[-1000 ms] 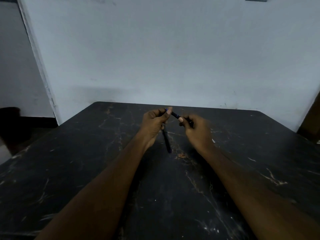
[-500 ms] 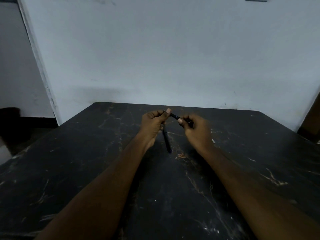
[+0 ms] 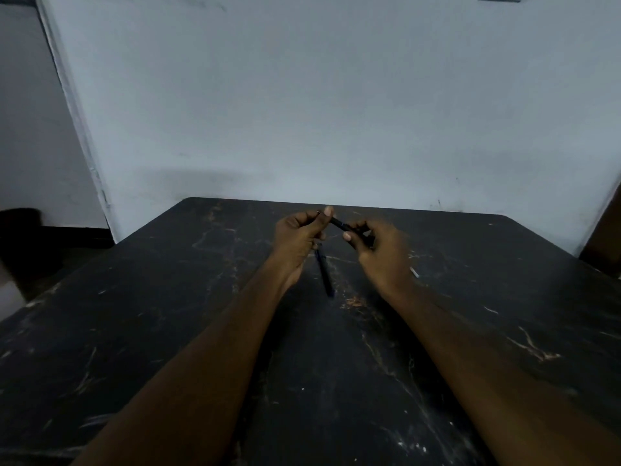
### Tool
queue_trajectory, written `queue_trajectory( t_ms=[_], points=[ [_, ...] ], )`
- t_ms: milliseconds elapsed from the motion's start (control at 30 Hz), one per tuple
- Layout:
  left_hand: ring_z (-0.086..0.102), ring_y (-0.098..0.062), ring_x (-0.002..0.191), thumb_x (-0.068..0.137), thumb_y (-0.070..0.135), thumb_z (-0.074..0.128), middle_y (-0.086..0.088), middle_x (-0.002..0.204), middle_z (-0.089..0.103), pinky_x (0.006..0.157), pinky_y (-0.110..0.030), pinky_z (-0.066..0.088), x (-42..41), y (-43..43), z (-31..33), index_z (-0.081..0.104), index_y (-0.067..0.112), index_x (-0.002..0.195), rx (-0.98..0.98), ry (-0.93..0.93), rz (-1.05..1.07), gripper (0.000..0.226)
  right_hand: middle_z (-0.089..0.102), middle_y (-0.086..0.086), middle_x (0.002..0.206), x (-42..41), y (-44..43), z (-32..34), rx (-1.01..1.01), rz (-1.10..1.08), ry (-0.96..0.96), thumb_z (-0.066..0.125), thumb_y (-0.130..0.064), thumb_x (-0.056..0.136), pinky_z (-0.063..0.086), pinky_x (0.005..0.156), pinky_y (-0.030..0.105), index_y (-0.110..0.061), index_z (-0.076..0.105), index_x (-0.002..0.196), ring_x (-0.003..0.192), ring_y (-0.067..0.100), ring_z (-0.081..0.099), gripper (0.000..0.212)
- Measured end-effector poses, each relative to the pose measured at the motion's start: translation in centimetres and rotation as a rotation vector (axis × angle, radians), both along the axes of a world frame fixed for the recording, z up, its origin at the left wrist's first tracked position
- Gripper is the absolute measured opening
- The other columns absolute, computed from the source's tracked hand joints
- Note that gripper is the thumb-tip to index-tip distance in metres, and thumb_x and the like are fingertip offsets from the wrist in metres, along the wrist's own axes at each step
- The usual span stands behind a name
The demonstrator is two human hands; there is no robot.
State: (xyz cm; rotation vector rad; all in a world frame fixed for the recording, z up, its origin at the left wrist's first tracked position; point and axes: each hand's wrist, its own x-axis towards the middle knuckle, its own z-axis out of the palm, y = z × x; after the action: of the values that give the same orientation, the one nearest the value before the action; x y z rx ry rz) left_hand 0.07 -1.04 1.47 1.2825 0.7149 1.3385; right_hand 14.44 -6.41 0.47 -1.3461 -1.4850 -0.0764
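Both my hands are raised over the middle of a black marbled table [image 3: 168, 314]. A short dark pen part [image 3: 339, 225] spans the gap between them: my left hand [image 3: 299, 237] pinches its left end with curled fingers, and my right hand [image 3: 379, 250] pinches its right end between thumb and fingers. Below my left hand a long dark pen barrel [image 3: 324, 274] points down toward me; whether it hangs from that hand or lies on the table I cannot tell.
A pale wall [image 3: 336, 95] rises right behind the table's far edge. A small light sliver [image 3: 415, 272] lies on the table by my right wrist. Dark floor and a doorway gap show at the left [image 3: 30, 237].
My hands have barely moved; the right thumb has shifted slightly along the short pen part, and the left thumb tip sits a little lower on its end.
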Motion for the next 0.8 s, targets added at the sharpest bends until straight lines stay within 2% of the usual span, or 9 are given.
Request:
queue_trajectory(
  t_ms=[100,300,367,400,467,533,600,733,800],
  points=[
    [0.045,-0.004,0.055,0.087,0.026,0.07,0.001,0.065,0.059,0.053,-0.02,0.038,0.0,-0.1,0.0,0.076,0.013,0.088,0.018,-0.005,0.0,0.015,0.07,0.002,0.085,-0.1,-0.2,0.3,-0.013,0.008,0.035,0.07,-0.021,0.087,0.041,0.065,0.029,-0.01,0.074,0.093,0.08,0.016,0.06,0.013],
    [0.046,-0.005,0.062,0.089,0.019,0.067,-0.011,0.092,0.068,0.059,-0.023,0.038,-0.1,-0.7,0.3,0.074,0.016,0.079,0.018,-0.05,-0.014,0.013,0.063,0.004,0.068,-0.4,-0.7,0.8,-0.093,0.047,0.061,0.061,-0.022,0.094,0.034,0.052,0.024,-0.012,0.068,0.077,0.06,0.014,0.052,0.021],
    [0.047,-0.005,0.063,0.089,0.02,0.067,-0.01,0.09,0.068,0.06,-0.023,0.038,-0.1,-0.7,0.3,0.075,0.014,0.082,0.023,-0.032,0.0,0.012,0.057,-0.002,0.062,-0.4,-0.6,0.8,-0.112,0.039,0.056,0.059,-0.022,0.095,0.031,0.049,0.02,-0.017,0.063,0.072,0.054,0.007,0.046,0.024],
    [0.047,-0.004,0.061,0.09,0.021,0.067,-0.008,0.085,0.068,0.058,-0.022,0.039,-0.1,-0.7,0.3,0.075,0.012,0.085,0.032,-0.018,0.018,0.013,0.056,-0.003,0.062,-0.4,-0.5,0.7,-0.116,0.035,0.056,0.058,-0.023,0.095,0.032,0.05,0.023,-0.018,0.062,0.071,0.054,0.006,0.045,0.025],
    [0.048,-0.002,0.055,0.09,0.024,0.067,-0.005,0.074,0.066,0.052,-0.017,0.041,0.0,-0.8,0.4,0.076,0.009,0.091,0.06,0.015,0.054,0.018,0.059,-0.002,0.065,-0.5,-0.4,0.5,-0.113,0.035,0.054,0.058,-0.023,0.095,0.033,0.054,0.028,-0.016,0.064,0.072,0.057,0.009,0.049,0.025],
    [0.053,-0.001,0.054,0.09,0.028,0.067,-0.01,0.08,0.068,0.05,-0.014,0.042,0.0,-0.9,0.6,0.075,0.006,0.098,0.077,0.059,0.076,0.025,0.063,0.001,0.071,-0.5,-0.3,0.3,-0.107,0.04,0.054,0.058,-0.024,0.095,0.037,0.056,0.029,-0.014,0.067,0.079,0.063,0.013,0.053,0.021],
    [0.058,0.002,0.058,0.091,0.033,0.065,-0.009,0.087,0.069,0.055,-0.016,0.045,-0.1,-1.0,0.9,0.074,0.006,0.102,0.06,0.083,0.108,0.031,0.066,0.002,0.079,-0.6,-0.2,0.2,-0.095,0.042,0.072,0.06,-0.024,0.095,0.039,0.059,0.025,-0.012,0.069,0.088,0.07,0.014,0.057,0.017],
    [0.056,-0.002,0.069,0.093,0.044,0.058,0.003,0.09,0.068,0.066,-0.024,0.043,-1.0,-0.6,1.5,0.072,0.019,0.097,-0.019,0.121,0.227,0.029,0.071,0.008,0.096,-0.2,0.3,0.0,-0.074,0.003,0.118,0.062,-0.023,0.094,0.047,0.072,0.032,-0.009,0.07,0.103,0.088,0.021,0.063,0.019],
    [0.055,0.0,0.075,0.093,0.04,0.061,0.002,0.104,0.067,0.07,-0.025,0.048,-1.8,0.1,1.4,0.068,0.019,0.112,-0.024,0.205,0.311,0.029,0.071,0.008,0.099,-0.1,0.3,0.0,-0.069,0.004,0.129,0.063,-0.021,0.093,0.05,0.079,0.037,-0.008,0.07,0.104,0.091,0.021,0.064,0.018]
  ],
)
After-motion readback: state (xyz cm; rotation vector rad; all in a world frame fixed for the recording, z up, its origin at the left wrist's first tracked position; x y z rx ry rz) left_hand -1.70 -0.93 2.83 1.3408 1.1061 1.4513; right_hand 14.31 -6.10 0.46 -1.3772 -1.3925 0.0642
